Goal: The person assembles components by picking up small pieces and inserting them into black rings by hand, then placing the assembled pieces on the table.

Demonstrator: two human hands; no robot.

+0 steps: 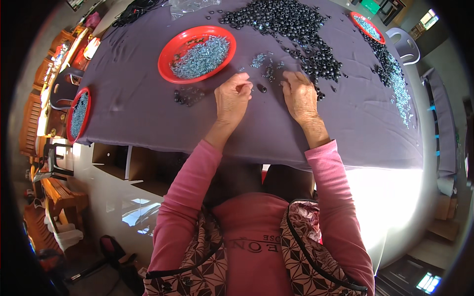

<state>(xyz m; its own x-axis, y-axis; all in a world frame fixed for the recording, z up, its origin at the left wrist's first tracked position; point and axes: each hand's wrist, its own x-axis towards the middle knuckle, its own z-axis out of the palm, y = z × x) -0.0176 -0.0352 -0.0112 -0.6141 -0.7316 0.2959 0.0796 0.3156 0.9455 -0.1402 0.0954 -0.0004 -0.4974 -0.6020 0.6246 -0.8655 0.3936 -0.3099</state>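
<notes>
1. Several wooden chairs (32, 116) line the room's left.
2. A grey-purple cloth (129, 74) covers the desk (136, 126); a red plate (165, 59) holds glossy pale-blue beads (201, 58).
3. Left hand (232, 97): fingers curled; whether gripping, I cannot tell.
4. Dark lettering (254, 248) crosses the pink shirt (253, 274).
5. One black bead (261, 89) lies between the hands.
6. Right hand (300, 97): fingers bent, grip likewise unclear, near round black beads (318, 64).

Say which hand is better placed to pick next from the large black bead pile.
Probably the right hand: it is beside the near end of the black bead pile, while the left hand is farther away, closer to the large red plate.
</notes>
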